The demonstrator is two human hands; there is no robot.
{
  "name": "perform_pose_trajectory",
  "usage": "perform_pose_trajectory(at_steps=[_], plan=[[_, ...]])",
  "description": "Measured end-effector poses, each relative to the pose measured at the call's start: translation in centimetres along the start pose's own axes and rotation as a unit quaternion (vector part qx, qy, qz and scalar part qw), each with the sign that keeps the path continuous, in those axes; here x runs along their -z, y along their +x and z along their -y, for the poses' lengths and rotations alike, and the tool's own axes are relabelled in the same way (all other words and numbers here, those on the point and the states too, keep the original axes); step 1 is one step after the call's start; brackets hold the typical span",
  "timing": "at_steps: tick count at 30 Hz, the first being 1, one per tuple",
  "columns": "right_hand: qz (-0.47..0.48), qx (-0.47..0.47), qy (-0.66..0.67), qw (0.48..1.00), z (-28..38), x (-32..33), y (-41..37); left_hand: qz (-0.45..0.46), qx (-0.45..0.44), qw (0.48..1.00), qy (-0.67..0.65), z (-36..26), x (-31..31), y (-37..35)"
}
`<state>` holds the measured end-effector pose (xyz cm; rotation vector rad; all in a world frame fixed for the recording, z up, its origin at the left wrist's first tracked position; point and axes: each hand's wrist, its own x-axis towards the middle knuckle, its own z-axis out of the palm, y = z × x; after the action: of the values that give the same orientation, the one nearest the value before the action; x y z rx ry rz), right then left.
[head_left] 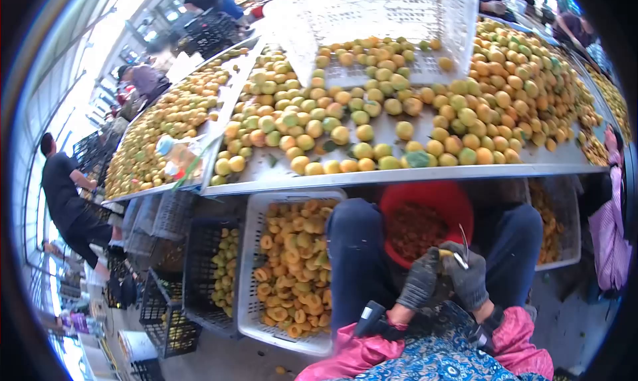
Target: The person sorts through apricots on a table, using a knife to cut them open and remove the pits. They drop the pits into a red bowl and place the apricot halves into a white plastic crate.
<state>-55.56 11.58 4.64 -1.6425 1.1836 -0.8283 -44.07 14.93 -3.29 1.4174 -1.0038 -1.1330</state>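
Observation:
Both my hands are in dark grey gloves, close together above my lap near the rim of a red basin (pixel 467 211). My left hand (pixel 420 281) has its fingers closed around an apricot (pixel 444 253), of which only a small yellow part shows. My right hand (pixel 467 276) grips a slim metal tool (pixel 463 237) with a curved, pointed end sticking up; its handle is hidden in the glove. Brown apricot pits (pixel 417 228) lie in the basin between my knees. On my left, a white crate (pixel 247 275) holds split apricots (pixel 296 275).
Ahead stands a metal-edged table (pixel 399 176) heaped with whole apricots (pixel 319 125), a white crate (pixel 379 15) tipped over on it. Black crates (pixel 189 275) stand to the left, another crate of apricots (pixel 568 228) to the right. A plastic bottle (pixel 174 152) lies on the table. Several people are around.

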Motion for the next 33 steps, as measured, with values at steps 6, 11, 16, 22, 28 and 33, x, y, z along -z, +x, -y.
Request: perform_pose_trajectory(at_steps=[6,11,16,22,28,33], plan=[[0.061,-0.031,0.092,0.993,0.1,-0.7,0.6,-0.073,0.05,0.996,-0.008,-1.0,0.2,0.0],[0.082,-0.161,0.221,0.959,-0.9,-0.4,1.0,-0.021,0.149,0.988,-0.043,2.1,0.0,0.1],[0.086,-0.19,0.265,0.941,-1.5,0.0,1.1,-0.037,0.194,0.971,-0.134,1.1,-0.7,0.0],[-0.011,-0.004,0.026,1.0,-4.0,-1.3,0.5,-0.02,-0.167,0.979,0.111,7.1,-1.8,1.0],[-0.073,-0.204,0.248,0.944,-1.7,-0.8,0.7,0.046,-0.038,0.987,0.152,-3.1,1.2,-0.4],[-0.065,-0.198,0.156,0.966,-2.0,0.2,0.8,0.092,-0.042,0.967,0.234,-3.0,1.6,-0.1]])
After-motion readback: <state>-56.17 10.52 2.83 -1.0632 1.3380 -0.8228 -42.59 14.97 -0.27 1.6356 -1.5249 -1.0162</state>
